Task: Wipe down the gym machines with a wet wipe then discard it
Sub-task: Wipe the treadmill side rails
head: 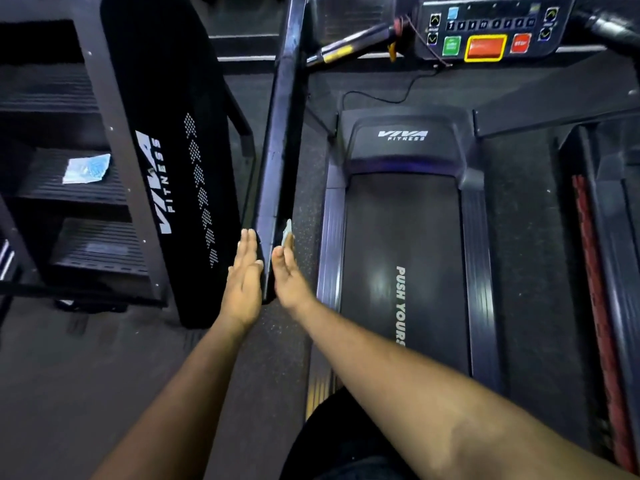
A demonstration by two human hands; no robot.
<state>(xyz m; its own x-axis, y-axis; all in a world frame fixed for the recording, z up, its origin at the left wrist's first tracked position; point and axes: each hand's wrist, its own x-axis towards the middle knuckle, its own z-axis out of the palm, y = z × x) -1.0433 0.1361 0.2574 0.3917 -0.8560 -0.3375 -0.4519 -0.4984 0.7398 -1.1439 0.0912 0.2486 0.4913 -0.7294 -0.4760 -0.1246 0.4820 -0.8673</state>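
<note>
Black stair-climber panelling (166, 161) is seen at left, a wipe packet (87, 169) lying on its step. The treadmill handrail (280, 150) is flanked by flat, released hands: left hand (244, 282) against one side, right hand (289, 275) pressing the wet wipe (287, 232) to the other.

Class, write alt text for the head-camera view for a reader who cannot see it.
A person's right hand presses a pale wet wipe against a dark upright treadmill post, the flat left hand bracing its other side. A black treadmill belt lies right.
</note>
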